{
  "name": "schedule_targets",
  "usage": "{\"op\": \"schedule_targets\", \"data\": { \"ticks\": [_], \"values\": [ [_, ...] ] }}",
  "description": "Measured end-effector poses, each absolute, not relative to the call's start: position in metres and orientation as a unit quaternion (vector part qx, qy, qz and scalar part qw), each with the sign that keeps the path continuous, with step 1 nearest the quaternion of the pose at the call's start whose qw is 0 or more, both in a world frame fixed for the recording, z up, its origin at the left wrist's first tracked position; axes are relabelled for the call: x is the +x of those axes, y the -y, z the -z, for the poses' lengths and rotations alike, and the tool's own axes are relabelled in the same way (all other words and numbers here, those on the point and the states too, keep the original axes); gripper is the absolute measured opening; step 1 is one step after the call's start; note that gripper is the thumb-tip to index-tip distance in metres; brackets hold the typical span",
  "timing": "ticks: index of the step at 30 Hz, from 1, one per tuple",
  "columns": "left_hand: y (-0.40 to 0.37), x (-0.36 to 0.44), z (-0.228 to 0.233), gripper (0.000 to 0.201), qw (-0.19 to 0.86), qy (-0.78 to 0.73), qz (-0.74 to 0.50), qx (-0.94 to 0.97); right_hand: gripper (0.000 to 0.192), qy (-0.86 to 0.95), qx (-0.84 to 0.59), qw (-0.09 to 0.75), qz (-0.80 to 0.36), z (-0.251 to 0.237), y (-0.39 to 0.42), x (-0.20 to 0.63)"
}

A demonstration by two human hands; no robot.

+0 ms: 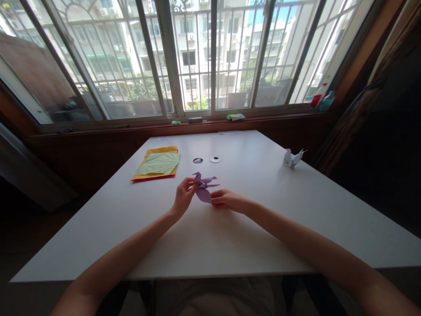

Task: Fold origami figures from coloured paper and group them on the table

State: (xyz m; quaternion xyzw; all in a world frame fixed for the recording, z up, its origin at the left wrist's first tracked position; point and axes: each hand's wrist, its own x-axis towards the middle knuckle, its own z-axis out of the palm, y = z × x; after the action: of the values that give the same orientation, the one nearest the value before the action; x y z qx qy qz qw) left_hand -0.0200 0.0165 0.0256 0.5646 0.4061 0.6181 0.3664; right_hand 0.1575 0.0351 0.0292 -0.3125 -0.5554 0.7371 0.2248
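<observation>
A purple origami crane (204, 193) is held up over the middle of the white table (263, 245). My left hand (184, 193) pinches it near the head and body, thumb and fingers closed on the paper. At the crane's lower right, the fingertips of my right hand (228, 199) are closed on the edge of a wing. The crane's head points up and left, and its thin tail sticks out to the right. A second crane, folded from white paper (292, 159), stands by the table's right edge.
Coloured paper sheets (159, 164), pale green over yellow and red, lie stacked at left. Two round discs (215, 160) sit beyond my hands. On the window sill are small packets (235, 117) and, at right, red and blue bottles (325, 102). A dark curtain hangs at right.
</observation>
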Motion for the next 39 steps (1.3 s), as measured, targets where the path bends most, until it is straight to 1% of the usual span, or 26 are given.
{"op": "schedule_targets", "data": {
  "ticks": [4, 9, 14, 17, 22, 25, 29, 32, 35, 39],
  "values": [
    [-0.015, -0.017, -0.026, 0.014, 0.354, -0.389, -0.627, 0.575, 0.017, 0.569, -0.307, 0.172, -0.743, -0.032, -0.039, 0.162],
    [-0.01, -0.015, -0.026, 0.012, 0.325, -0.377, -0.636, 0.59, 0.023, 0.549, -0.311, 0.122, -0.766, -0.028, -0.047, 0.168],
    [-0.007, -0.014, -0.026, 0.011, 0.317, -0.359, -0.627, 0.614, 0.018, 0.522, -0.315, 0.134, -0.782, -0.027, -0.047, 0.167],
    [-0.006, -0.013, -0.025, 0.012, 0.324, -0.367, -0.625, 0.607, 0.011, 0.541, -0.337, 0.162, -0.753, -0.031, -0.04, 0.163],
    [-0.008, -0.013, -0.026, 0.015, 0.337, -0.404, -0.625, 0.576, 0.005, 0.615, -0.391, 0.243, -0.64, -0.033, -0.032, 0.157],
    [-0.009, -0.014, -0.027, 0.017, 0.348, -0.417, -0.618, 0.569, 0.005, 0.663, -0.397, 0.286, -0.567, -0.027, -0.034, 0.156],
    [-0.013, -0.018, -0.027, 0.019, 0.365, -0.459, -0.606, 0.538, 0.01, 0.734, -0.404, 0.365, -0.405, -0.023, -0.035, 0.155],
    [-0.016, -0.02, -0.025, 0.02, 0.405, -0.492, -0.595, 0.489, 0.009, 0.766, -0.399, 0.417, -0.283, -0.026, -0.03, 0.154],
    [-0.016, -0.02, -0.024, 0.02, 0.456, -0.498, -0.591, 0.442, 0.012, 0.793, -0.369, 0.436, -0.214, -0.028, -0.025, 0.154],
    [-0.015, -0.019, -0.024, 0.021, 0.516, -0.48, -0.577, 0.413, 0.015, 0.812, -0.331, 0.446, -0.179, -0.028, -0.025, 0.157]
  ]
}}
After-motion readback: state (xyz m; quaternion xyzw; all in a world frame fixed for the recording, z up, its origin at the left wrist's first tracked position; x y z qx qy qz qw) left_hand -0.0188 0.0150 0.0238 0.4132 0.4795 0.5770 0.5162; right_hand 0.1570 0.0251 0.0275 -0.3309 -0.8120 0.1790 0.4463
